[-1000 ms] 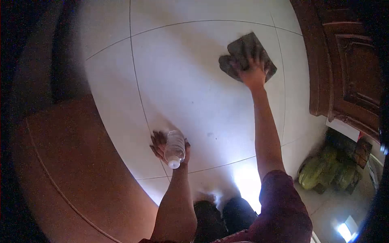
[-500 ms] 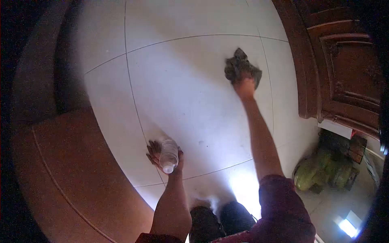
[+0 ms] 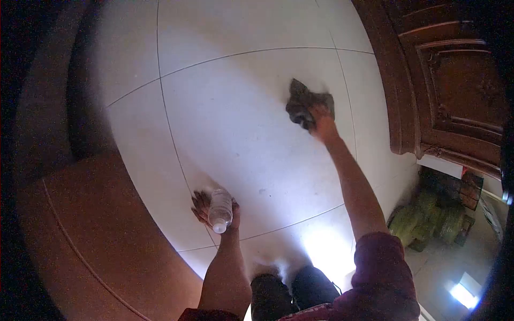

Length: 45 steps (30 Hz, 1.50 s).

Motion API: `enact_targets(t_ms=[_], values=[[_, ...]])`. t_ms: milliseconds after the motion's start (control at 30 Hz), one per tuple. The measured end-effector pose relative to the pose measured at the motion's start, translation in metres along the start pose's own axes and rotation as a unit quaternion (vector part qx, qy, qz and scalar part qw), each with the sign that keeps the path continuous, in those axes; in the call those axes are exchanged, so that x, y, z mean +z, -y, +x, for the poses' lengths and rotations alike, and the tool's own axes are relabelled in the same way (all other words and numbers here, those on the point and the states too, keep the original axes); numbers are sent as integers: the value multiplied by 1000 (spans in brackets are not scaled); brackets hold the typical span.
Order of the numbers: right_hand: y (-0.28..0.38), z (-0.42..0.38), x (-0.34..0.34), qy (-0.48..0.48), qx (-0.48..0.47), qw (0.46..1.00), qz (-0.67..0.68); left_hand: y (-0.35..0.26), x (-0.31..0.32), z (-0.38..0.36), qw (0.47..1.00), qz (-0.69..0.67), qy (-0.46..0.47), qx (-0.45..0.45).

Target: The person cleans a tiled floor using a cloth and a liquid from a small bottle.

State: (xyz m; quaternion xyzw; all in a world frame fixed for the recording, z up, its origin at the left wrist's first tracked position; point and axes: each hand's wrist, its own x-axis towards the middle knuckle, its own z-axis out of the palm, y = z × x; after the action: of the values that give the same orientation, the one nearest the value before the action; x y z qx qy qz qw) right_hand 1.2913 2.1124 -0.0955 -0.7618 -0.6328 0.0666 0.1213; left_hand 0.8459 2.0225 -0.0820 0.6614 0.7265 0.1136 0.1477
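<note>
A crumpled dark grey cloth [image 3: 303,104] lies against the pale tiled floor [image 3: 241,91]. My right hand [image 3: 323,122] is closed on its near side, arm stretched far forward. Lower and to the left, a clear plastic bottle [image 3: 220,203] with a white cap points back toward me. My left hand [image 3: 234,216] holds it between the thumb and fingers, low over the floor near a tile joint. The fingertips stick out to the left of the bottle. Its palm side is partly hidden by the bottle.
Brown upholstered furniture [image 3: 101,224] borders the floor at left. Carved dark wooden furniture [image 3: 455,91] stands at right, with green bundles [image 3: 428,216] below it. My knees [image 3: 292,291] are at the bottom. Bright light glares on the tiles, and small dark specks show on them.
My right hand has drawn the cloth slightly toward me and to the left across the tile. The left hand and bottle stay almost in place; the view has shifted a little.
</note>
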Motion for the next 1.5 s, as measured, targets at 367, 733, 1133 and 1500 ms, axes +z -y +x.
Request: enact_targets(t_ms=[367,733,1133,1500], values=[[6,4,-7,33,62,997,19,4,-3,-1,979,-200,23,-36],[-13,-1,-18,16,63,996,59,4,3,-12,989,-142,27,-24],[-14,-11,-18,-73,11,992,-100,-29,-29,14,988,130,-48,75],[7,36,-39,-57,180,975,115,-16,-12,6,992,96,-64,54]])
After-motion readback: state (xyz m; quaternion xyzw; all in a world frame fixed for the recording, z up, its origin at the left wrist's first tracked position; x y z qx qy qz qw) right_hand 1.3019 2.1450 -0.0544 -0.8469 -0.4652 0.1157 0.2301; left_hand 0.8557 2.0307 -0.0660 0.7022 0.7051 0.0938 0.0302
